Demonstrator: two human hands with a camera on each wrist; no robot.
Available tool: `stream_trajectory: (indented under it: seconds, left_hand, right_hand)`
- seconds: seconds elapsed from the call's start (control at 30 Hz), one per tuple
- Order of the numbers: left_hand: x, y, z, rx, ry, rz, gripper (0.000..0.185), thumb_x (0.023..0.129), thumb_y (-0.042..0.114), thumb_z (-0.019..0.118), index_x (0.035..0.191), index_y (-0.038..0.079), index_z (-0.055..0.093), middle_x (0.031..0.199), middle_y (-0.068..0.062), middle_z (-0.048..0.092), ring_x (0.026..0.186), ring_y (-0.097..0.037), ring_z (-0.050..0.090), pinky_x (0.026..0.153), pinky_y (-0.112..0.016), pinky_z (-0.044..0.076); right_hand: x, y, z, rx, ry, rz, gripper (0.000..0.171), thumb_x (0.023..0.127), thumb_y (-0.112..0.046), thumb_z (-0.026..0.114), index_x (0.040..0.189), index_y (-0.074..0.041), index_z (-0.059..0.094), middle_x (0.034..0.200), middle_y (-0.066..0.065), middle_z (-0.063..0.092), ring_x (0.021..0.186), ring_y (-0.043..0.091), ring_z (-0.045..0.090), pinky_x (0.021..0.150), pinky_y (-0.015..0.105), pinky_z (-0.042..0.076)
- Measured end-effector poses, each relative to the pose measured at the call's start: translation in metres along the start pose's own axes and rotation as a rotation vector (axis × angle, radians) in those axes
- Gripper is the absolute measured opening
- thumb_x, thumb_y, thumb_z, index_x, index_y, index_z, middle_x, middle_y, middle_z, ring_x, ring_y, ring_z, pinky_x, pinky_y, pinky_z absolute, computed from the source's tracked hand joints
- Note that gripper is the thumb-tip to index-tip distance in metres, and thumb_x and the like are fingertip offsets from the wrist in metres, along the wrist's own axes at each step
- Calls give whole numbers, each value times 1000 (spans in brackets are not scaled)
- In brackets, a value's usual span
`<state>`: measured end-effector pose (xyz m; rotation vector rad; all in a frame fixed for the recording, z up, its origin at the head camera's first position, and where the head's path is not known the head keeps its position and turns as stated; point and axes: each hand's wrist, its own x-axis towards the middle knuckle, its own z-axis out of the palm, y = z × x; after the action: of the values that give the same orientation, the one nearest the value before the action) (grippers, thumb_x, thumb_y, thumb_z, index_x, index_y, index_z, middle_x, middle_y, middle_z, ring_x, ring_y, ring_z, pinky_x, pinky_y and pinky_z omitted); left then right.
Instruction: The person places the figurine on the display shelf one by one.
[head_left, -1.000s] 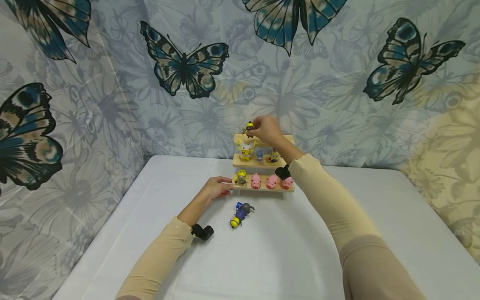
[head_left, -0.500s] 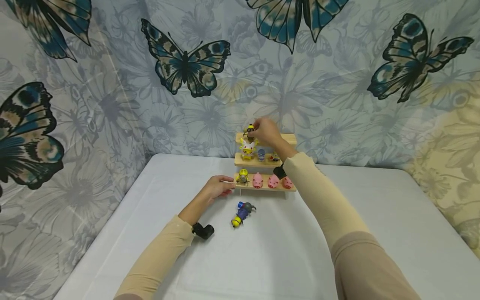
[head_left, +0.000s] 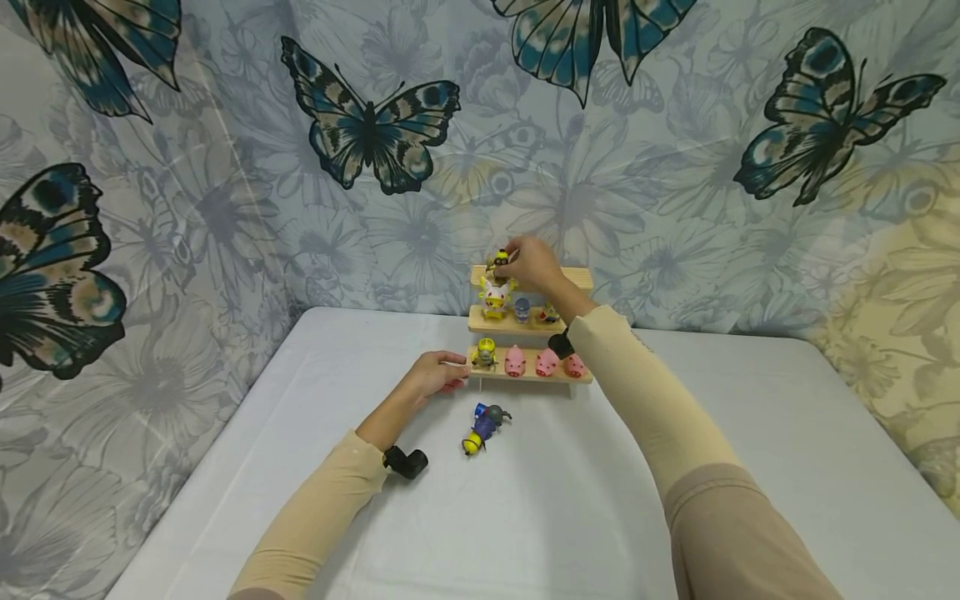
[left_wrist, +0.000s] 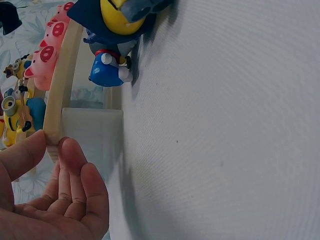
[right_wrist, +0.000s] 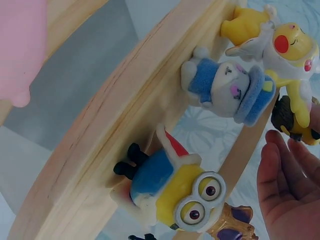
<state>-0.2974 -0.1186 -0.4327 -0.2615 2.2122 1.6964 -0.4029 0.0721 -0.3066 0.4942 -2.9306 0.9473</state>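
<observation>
Right hand [head_left: 531, 263]: raised at the top tier of the wooden stepped shelf [head_left: 577, 277], far centre of the worktop [head_left: 300, 467]. Its fingertips pinch a small yellow-and-black figure [head_left: 498, 262], which sits at the left end of the top tier. In the right wrist view the fingers [right_wrist: 280, 185] lie mostly straight just beside that figure [right_wrist: 295, 122]; the contact itself is not clear there.

Left hand [head_left: 433, 377]: rests on the worktop at the near left end of the shelf. Thumb and forefinger pinch the left end of the lowest board [left_wrist: 56, 107]; the other fingers [left_wrist: 82, 195] are loosely curled beneath.

Middle tier, left to right: yellow-and-white eared figure [head_left: 494, 297], small blue-and-grey figure [head_left: 522, 310], goggled yellow figure in blue [head_left: 549, 313], partly hidden by the right forearm.

Lowest tier, left to right: goggled yellow figure [head_left: 484, 354], then three pink pig figures [head_left: 545, 362] in a row.

Loose item: a yellow figure in blue with a grey head part [head_left: 483, 425], lying on its side on the worktop, just near of the shelf and right of the left hand, apart from both.

Wrists: a black camera unit [head_left: 406, 462] on the left wrist, another [head_left: 561, 343] on the right. Sleeves beige.

Backdrop: pale floral cloth with large dark butterflies [head_left: 371, 125], hung behind and left of the worktop.
</observation>
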Motion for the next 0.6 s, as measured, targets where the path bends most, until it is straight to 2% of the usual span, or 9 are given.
stream_trajectory:
  seconds: [0.33,0.47,0.6]
  left_hand:
    - [-2,1,1,-2,-1,3,35,93,18,66,126,5,61,108,-12,72,81,-14,66,78,-30,53]
    - [-2,1,1,-2,-3,-3,36,93,18,67,126,5,61,106,-11,72,79,-12,66,77,-29,54]
    - [-2,2,1,-3,-5,-10,36,92,18,67,126,6,61,108,-11,72,79,-12,66,78,-30,54]
  right_hand:
    - [-2,-1,-6,0,-59,3,50,91,-24,69,132,1,54,125,19,62,111,32,60,93,43,49]
    - [-4,-2,-13,18,-113,10,50,91,-20,70,134,-1,52,125,19,61,111,33,59,92,45,50]
    - [-6,-3,-27,-2,-182,4,58,88,-19,72,138,-2,48,132,22,56,119,37,55,98,48,47]
